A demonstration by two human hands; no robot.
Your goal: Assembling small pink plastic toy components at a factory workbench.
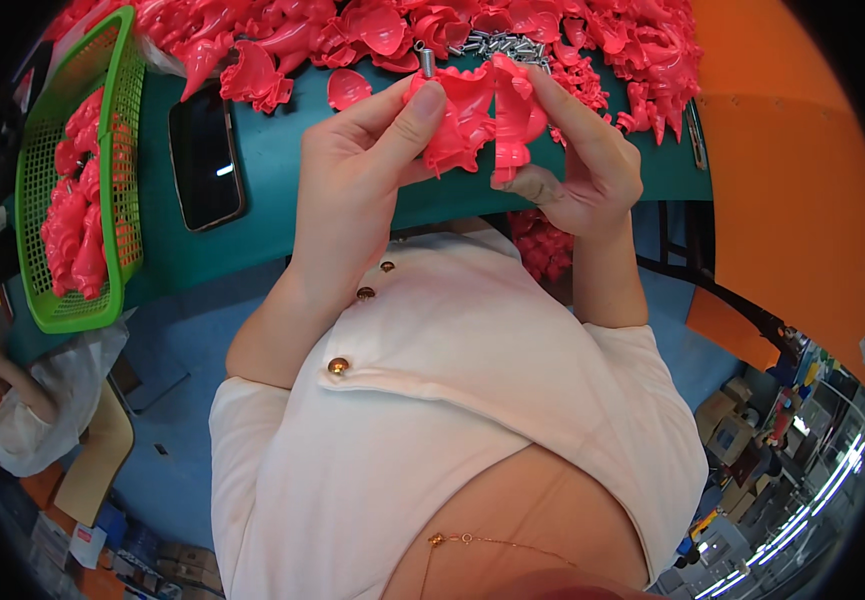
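Observation:
Over the near edge of the green table, my left hand point(360, 155) is closed on a glossy pink plastic shell piece point(462, 115), thumb pressed against its left side. A small silver metal cylinder point(427, 62) stands up by the left fingertips; whether it sits in the piece or is pinched, I cannot tell. A second, narrower pink plastic piece point(514, 120) is held upright between the thumb and fingers of my right hand point(592, 165). The two pieces are side by side, their facing edges very close. My fingertips partly hide both.
Loose pink plastic parts point(292, 35) are heaped along the table's far side point(282, 150). Several silver metal cylinders point(502, 45) lie among them. A green basket point(122, 200) with pink parts stands left, beside a dark phone point(207, 165). An orange panel point(792, 170) borders the right.

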